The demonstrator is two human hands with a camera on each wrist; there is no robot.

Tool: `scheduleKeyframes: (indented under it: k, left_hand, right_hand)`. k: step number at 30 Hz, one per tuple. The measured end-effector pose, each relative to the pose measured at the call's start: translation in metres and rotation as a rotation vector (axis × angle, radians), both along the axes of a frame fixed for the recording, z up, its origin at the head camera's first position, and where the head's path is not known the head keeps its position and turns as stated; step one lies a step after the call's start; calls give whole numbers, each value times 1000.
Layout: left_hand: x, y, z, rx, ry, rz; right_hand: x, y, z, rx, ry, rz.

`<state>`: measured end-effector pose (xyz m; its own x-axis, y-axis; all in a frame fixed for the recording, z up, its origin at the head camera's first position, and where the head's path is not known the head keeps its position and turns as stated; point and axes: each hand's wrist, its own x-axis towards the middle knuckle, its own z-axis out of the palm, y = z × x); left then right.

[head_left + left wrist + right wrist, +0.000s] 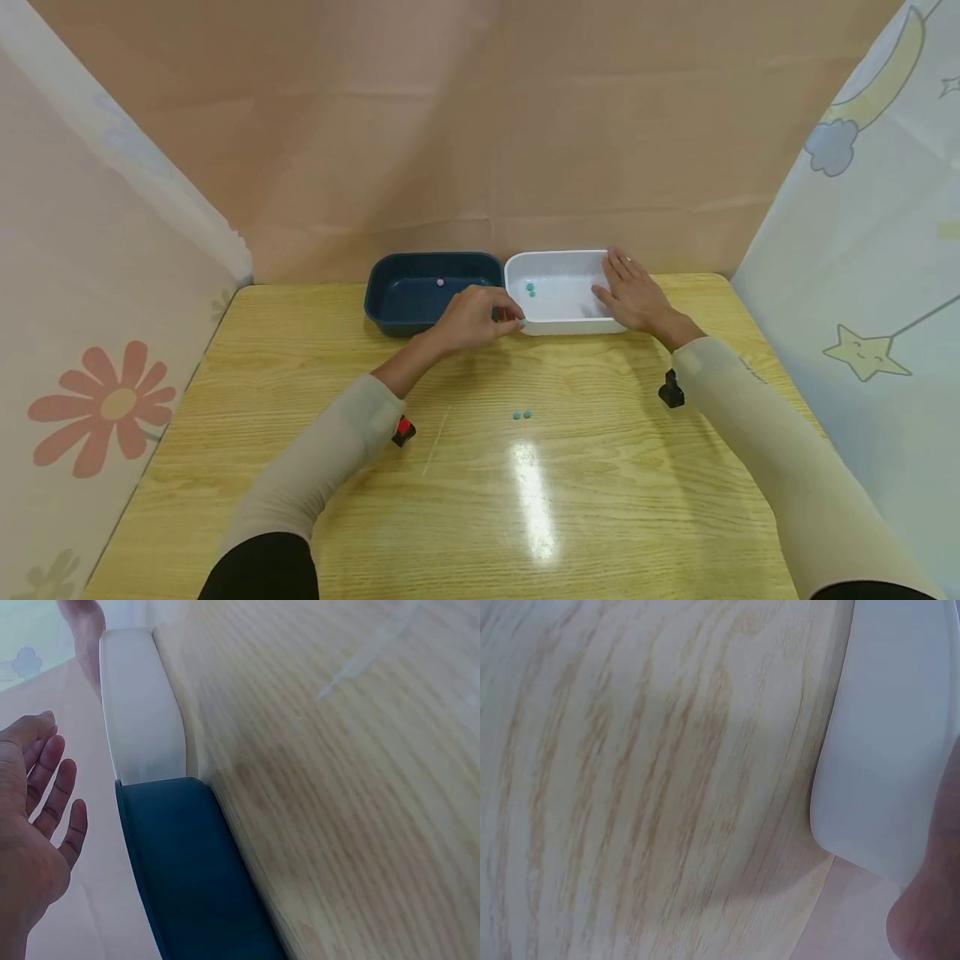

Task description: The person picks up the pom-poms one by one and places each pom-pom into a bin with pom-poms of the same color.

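Observation:
Over the front left corner of the white tray [573, 327], my left hand [476, 318] pinches a small teal ball [523, 322] between thumb and fingertips. The left wrist view has that hand's other fingers [54, 799] loosely bent, the ball hidden there. My right hand [636, 293] rests on the white tray's right end, fingers straight over the rim. Inside this tray lie a few small teal balls [531, 288]. The dark blue tray [375, 307] beside it on the left holds a pink ball [440, 282].
Two more teal balls [522, 415] lie on the wooden table [600, 467] in front of the trays. Behind the trays rises a brown paper backdrop [487, 150]. Printed panels [862, 250] stand at both sides.

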<state>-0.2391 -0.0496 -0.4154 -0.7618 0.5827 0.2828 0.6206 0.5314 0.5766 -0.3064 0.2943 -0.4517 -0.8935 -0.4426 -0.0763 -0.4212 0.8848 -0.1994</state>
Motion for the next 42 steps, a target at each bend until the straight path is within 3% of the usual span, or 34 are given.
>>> scheduleKeyframes:
  k: [5,19,29,42]
  left_hand:
    - [-9,3,0,6,-24,33]
    - [-35,11,-8,-15,-11,125]
    - [-45,18,-4,-83,-5,214]
    - [-60,28,-3,-173,-67,310]
  right_hand:
    - [0,-1,-1,0,-4,0]
    - [1,-3,0,12,-5,-2]
    - [2,-3,0,13,5,2]
    - [-1,-1,-2,13,5,2]
